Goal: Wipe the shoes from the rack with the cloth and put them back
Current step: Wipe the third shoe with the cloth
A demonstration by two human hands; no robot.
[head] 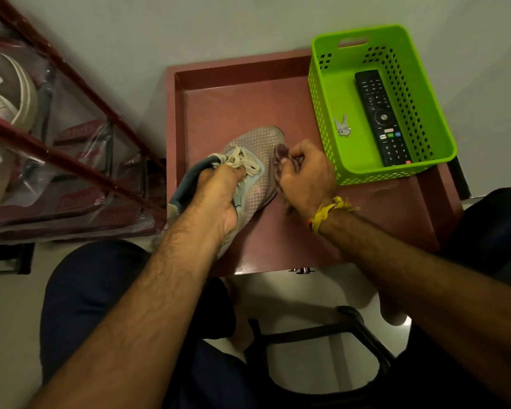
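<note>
Your left hand (219, 196) is clamped over the middle of the shoe (254, 172), fingers curled in around the tongue and pale laces, pinning it at the centre of the frame. Your right hand (306, 175) is closed around a bunched mauve cloth (281, 160), which is pressed against the right-hand side of the shoe's mesh upper, just behind the toe. A yellow thread band (328, 211) is tied round your right wrist.

You have the shoe, grey-pink mesh with a blue-grey collar, lying on a reddish-brown tray-like tabletop (233, 107) with a raised rim, its toe pointing toward the upper right and its heel toward the lower left, hanging slightly past the tabletop's left edge.

At the upper right of the frame a bright green perforated basket (425, 160) sits on the tabletop's far right corner, near your right hand but not touching it. Inside it lie a black remote control (381, 116) and, to its left, a small bunch of keys (342, 126).

Along the left edge of the frame stands the shoe rack (80, 75), with dark red bars and a clear plastic cover. A pale sneaker (9, 101) shows behind the plastic on an upper level.

Your knees in dark trousers fill the lower part of the frame, with a black stool frame (322, 332) between them.
</note>
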